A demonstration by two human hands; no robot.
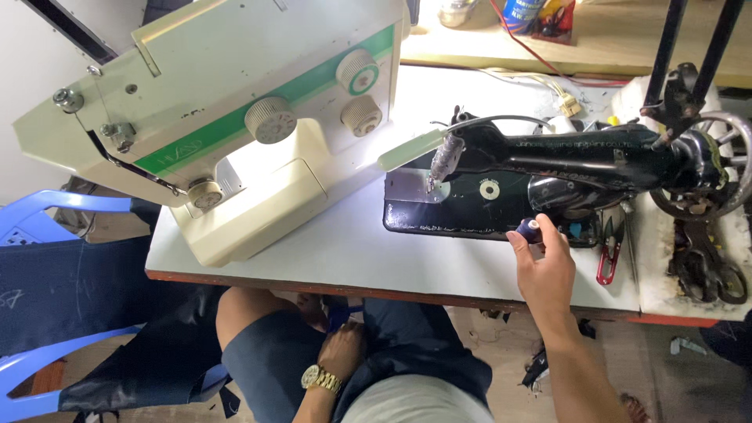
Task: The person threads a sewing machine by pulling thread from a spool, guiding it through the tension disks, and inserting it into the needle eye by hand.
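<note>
Gripping a small dark blue thread spool (529,229) between thumb and fingertips, the right hand (546,270) holds it at the front edge of the black sewing machine (548,153), just above the white table (345,251). The left hand (341,350) rests low in the lap, fingers closed on dark blue cloth (342,317). Held so lightly, the glossy spool could slip and roll off the table, or its thread could snag the red thread snips (609,254) just beside it.

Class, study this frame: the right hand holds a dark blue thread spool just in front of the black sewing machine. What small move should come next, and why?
Probably lift the thread spool toward the top of the black sewing machine. The right hand pinches it at the machine's base, near the arm, while the left hand rests low in the lap on dark fabric, so it isn't helping.
</note>
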